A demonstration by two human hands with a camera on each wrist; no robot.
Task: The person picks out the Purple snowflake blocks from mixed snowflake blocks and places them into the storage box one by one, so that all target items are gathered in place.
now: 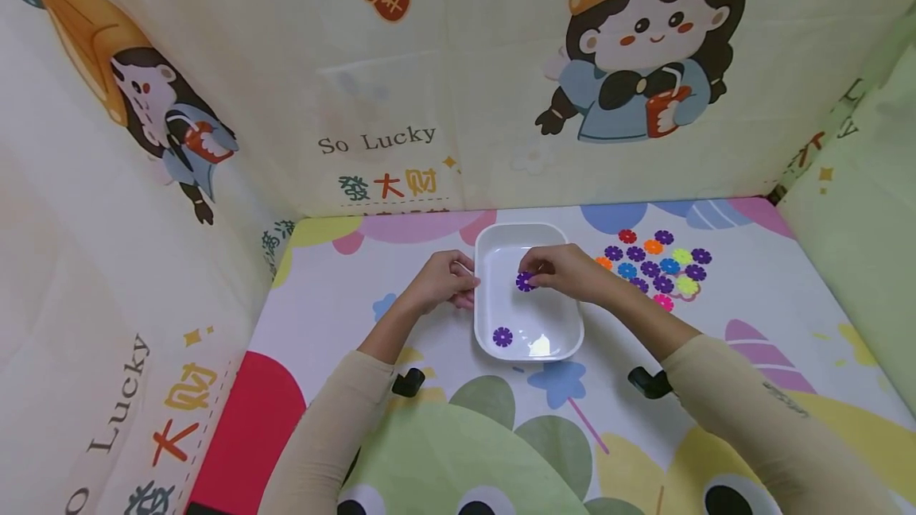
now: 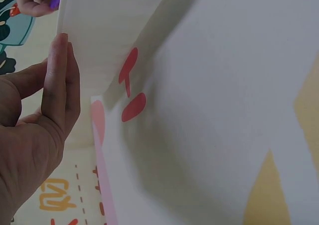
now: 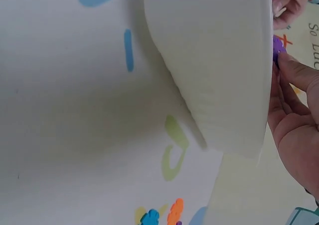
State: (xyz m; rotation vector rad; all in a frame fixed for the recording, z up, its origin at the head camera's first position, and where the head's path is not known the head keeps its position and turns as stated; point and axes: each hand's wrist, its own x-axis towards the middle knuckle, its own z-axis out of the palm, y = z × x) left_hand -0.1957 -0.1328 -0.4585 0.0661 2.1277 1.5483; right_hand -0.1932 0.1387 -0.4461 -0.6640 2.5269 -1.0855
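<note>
A white rectangular tray (image 1: 529, 316) lies on the patterned tabletop. Over its upper part, my right hand (image 1: 565, 270) pinches a purple notched, flower-shaped disc (image 1: 525, 281) between thumb and fingertips. The same purple disc (image 3: 278, 46) shows just past the tray rim in the right wrist view. Another purple disc (image 1: 502, 337) lies flat inside the tray, at its near left corner. At the tray's left side is my left hand (image 1: 445, 283), its fingertips right at the rim. In the left wrist view those fingers (image 2: 56, 80) are fairly straight against the tray's outer wall.
Right of the tray, beyond my right forearm, several loose flower-shaped discs (image 1: 650, 269) in purple, blue, orange, yellow, red and pink are spread out. Printed cloth walls (image 1: 458, 102) enclose the back and both sides of the table. A black strap end (image 1: 650, 382) sticks out by my right sleeve.
</note>
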